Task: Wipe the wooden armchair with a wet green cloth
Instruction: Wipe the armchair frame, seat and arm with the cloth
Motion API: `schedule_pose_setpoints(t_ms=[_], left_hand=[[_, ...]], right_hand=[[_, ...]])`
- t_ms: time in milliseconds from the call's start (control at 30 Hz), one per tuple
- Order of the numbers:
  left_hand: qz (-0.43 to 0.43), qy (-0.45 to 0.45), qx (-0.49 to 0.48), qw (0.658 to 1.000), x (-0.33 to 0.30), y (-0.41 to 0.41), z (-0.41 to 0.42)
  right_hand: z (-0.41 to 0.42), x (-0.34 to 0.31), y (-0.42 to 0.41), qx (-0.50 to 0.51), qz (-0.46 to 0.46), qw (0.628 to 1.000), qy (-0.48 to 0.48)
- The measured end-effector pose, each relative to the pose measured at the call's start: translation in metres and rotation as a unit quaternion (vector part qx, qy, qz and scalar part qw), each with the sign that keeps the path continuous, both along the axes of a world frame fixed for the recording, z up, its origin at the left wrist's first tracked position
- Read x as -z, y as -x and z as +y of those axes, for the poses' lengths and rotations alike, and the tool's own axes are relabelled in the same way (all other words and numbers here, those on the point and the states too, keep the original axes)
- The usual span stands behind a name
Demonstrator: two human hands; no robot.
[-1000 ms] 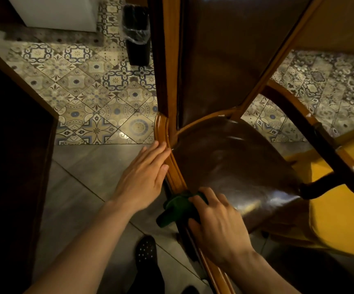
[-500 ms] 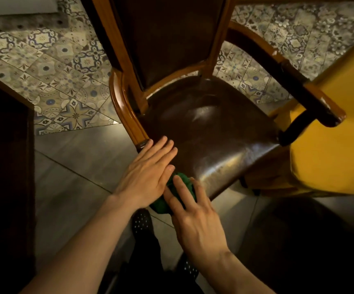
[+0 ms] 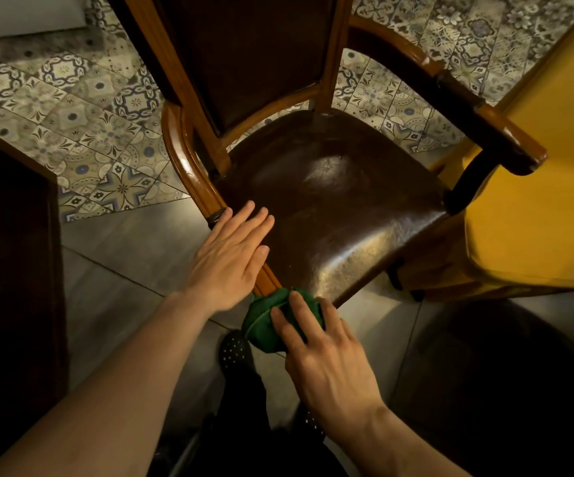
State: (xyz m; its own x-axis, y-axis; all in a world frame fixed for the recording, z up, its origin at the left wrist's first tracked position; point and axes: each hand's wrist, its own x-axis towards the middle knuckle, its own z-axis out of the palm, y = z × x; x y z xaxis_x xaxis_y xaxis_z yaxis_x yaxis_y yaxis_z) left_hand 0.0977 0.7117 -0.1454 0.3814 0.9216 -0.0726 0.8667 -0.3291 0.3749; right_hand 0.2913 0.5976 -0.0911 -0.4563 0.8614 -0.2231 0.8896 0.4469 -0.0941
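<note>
A wooden armchair (image 3: 320, 187) with a dark leather seat fills the view from above, its back toward the top of the frame and a yellow-covered piece of furniture (image 3: 533, 201) pressed against its far side. The side rail (image 3: 267, 281) of the seat frame runs diagonally from the rear post down to the near front corner, and that line is what the coming stroke appears to depend on. The right hand (image 3: 316, 352) presses a bunched green cloth (image 3: 264, 325) against that front corner, fingers spread flat over it rather than clenched around it; the unwiped rail lies up and to the left of the cloth. The left hand (image 3: 227, 256) rests open and flat, palm down, across the rail and the seat edge, grasping nothing and sitting directly in the cloth's path. Compared with a second ago, the cloth has travelled down the rail to the corner, the left hand has followed it, and the camera now looks more squarely down on the seat.
</note>
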Motion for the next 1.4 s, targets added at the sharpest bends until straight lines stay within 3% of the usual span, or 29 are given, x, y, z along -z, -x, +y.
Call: schedule_pose_setpoints(t_ms=[733, 833, 933, 1000, 1133, 1233, 1400], left_hand=[[0.021, -0.004, 0.009, 1.000, -0.008, 0.005, 0.004], [0.044, 0.033, 0.015, 0.998, -0.001, 0.008, 0.000], [0.087, 0.132, 0.023, 0.987, 0.000, 0.010, 0.003], [0.059, 0.189, 0.025, 0.980, -0.022, 0.003, 0.004], [-0.042, 0.274, 0.028, 0.960, -0.076, -0.022, -0.014], [-0.059, 0.317, 0.089, 0.942, -0.118, -0.047, -0.031], [-0.084, 0.226, 0.074, 0.968, -0.183, -0.090, -0.031]], right_hand=[[-0.028, -0.032, -0.031, -0.012, -0.037, 0.994, 0.101], [-0.030, -0.029, -0.033, -0.036, -0.033, 0.991, 0.125], [-0.030, -0.019, -0.042, -0.041, -0.028, 0.981, 0.188], [-0.025, -0.030, -0.052, -0.017, -0.022, 0.977, 0.212], [0.001, -0.059, -0.070, 0.079, 0.049, 0.971, 0.220], [0.025, -0.093, -0.079, 0.146, 0.140, 0.962, 0.183], [0.062, -0.161, -0.099, 0.187, 0.260, 0.940, 0.121]])
